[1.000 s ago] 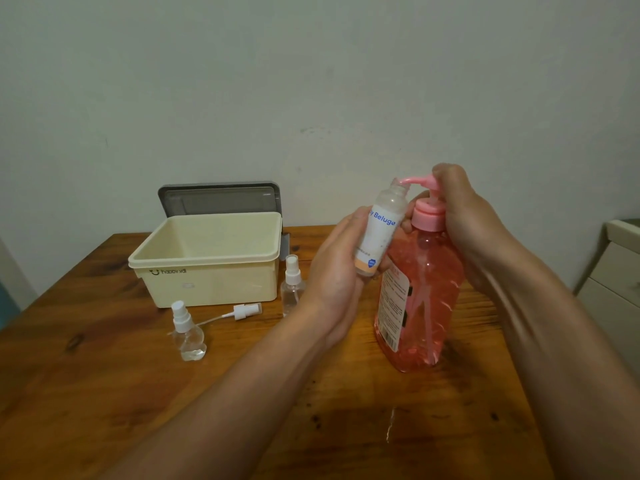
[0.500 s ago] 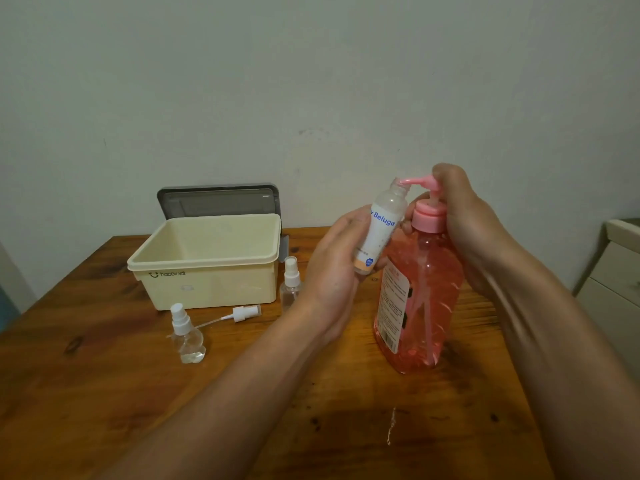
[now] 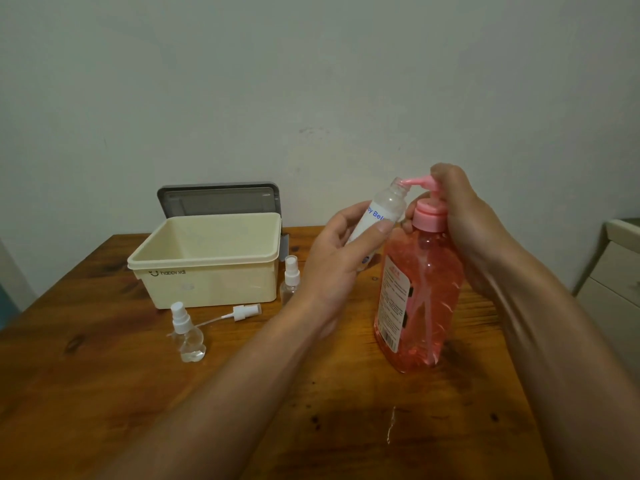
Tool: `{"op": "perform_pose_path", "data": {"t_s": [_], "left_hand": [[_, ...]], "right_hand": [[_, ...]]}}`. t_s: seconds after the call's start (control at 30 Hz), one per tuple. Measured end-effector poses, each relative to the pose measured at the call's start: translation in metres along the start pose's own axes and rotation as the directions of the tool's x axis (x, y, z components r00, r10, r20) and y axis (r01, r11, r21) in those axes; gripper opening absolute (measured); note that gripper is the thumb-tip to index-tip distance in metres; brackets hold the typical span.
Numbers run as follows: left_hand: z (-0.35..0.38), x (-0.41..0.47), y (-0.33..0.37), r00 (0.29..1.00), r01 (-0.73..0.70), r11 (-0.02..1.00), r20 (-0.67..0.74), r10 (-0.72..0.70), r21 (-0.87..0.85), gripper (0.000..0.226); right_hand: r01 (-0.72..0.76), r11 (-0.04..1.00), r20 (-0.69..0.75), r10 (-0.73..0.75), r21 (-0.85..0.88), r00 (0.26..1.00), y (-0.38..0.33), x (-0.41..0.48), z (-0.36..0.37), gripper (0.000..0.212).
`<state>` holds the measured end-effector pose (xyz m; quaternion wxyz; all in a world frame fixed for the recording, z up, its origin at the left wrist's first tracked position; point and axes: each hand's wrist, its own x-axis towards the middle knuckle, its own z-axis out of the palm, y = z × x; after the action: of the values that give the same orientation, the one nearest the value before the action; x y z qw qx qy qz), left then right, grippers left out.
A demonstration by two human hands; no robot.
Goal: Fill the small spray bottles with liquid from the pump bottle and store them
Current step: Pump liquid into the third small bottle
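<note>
The uncapped spray bottle [image 3: 382, 211] is held up off the desk, tilted, with its open mouth touching the pink nozzle [image 3: 410, 182] of the pump bottle [image 3: 419, 296], same spot as a second ago. What's new is the grip! The left hand [image 3: 337, 261] has rolled round, thumb now across the blue lettering, fingers wrapped about the body. The right hand [image 3: 457, 220] stays on the pump head, fingers curled over it. So filling goes on, I'd say, though I can't tell how much is in.

Out on the wooden desk [image 3: 104, 393] a loose sprayer head [image 3: 246, 310] lies with its tube. A round spray bottle [image 3: 188, 341] and a slim spray bottle [image 3: 291, 278] stand capped by the open cream storage box [image 3: 207, 285]. A grey lid [image 3: 218, 199] leans on the plain wall, there's a wet streak [image 3: 391, 427] up front, and a pale drawer unit [image 3: 616, 282] at right.
</note>
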<state>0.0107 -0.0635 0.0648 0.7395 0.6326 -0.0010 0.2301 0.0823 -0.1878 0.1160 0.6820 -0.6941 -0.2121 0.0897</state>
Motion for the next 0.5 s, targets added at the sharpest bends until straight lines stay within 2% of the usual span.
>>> {"op": "perform_pose_path", "data": {"t_s": [0.13, 0.27, 0.5], "left_hand": [[-0.0008, 0.0008, 0.0018, 0.996, -0.083, 0.995, -0.027, 0.085, 0.058, 0.047], [-0.0023, 0.0007, 0.0023, 0.992, -0.113, 0.988, -0.043, 0.118, 0.101, 0.042], [-0.0053, 0.0012, 0.0021, 0.99, -0.116, 0.992, -0.081, 0.119, 0.046, 0.04]], "right_hand": [[-0.022, 0.999, -0.021, 0.022, 0.024, 1.0, -0.002, -0.0005, 0.0003, 0.055], [0.006, 1.0, -0.011, -0.007, -0.016, 1.0, -0.0005, 0.0019, -0.0009, 0.049], [0.004, 1.0, -0.007, -0.004, -0.007, 1.0, 0.0022, 0.0034, -0.0011, 0.051]]}}
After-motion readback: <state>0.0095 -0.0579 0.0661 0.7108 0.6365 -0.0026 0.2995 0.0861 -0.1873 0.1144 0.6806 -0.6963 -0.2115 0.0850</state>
